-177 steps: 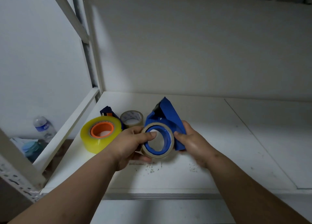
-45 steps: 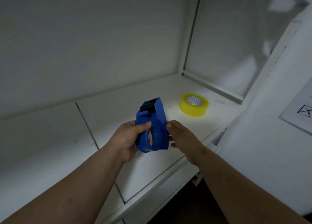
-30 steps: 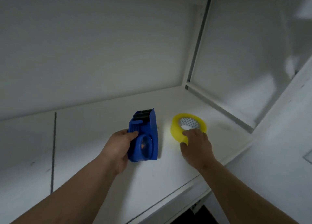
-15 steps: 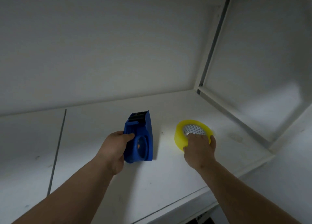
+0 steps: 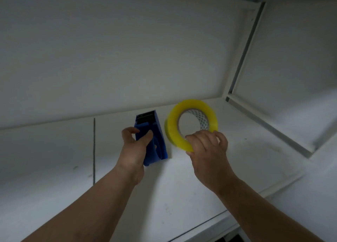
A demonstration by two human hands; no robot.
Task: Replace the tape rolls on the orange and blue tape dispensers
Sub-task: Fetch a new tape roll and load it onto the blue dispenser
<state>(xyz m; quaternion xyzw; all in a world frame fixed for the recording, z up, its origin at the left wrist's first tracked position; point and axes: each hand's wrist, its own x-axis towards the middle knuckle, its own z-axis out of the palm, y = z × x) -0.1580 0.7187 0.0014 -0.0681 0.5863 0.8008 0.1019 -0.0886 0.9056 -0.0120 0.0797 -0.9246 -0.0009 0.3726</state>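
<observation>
The blue tape dispenser stands on edge on the white shelf, its black toothed cutter pointing toward the back wall. My left hand grips it from the left side. Just right of it, my right hand holds a yellow tape roll by its lower rim, lifted off the shelf and tilted upright so its open core with a white patterned inner wall faces me. The roll is slightly blurred. No roll is visible in the dispenser. The orange dispenser is out of view.
A white back wall rises close behind the shelf. A white metal frame rail and upright post bound the shelf on the right. A dark seam runs front to back on the left. The shelf's front edge lies below my forearms.
My right hand has lifted the yellow roll off the shelf and tipped it upright. My left hand has turned the dispenser from lying flat onto its edge.
</observation>
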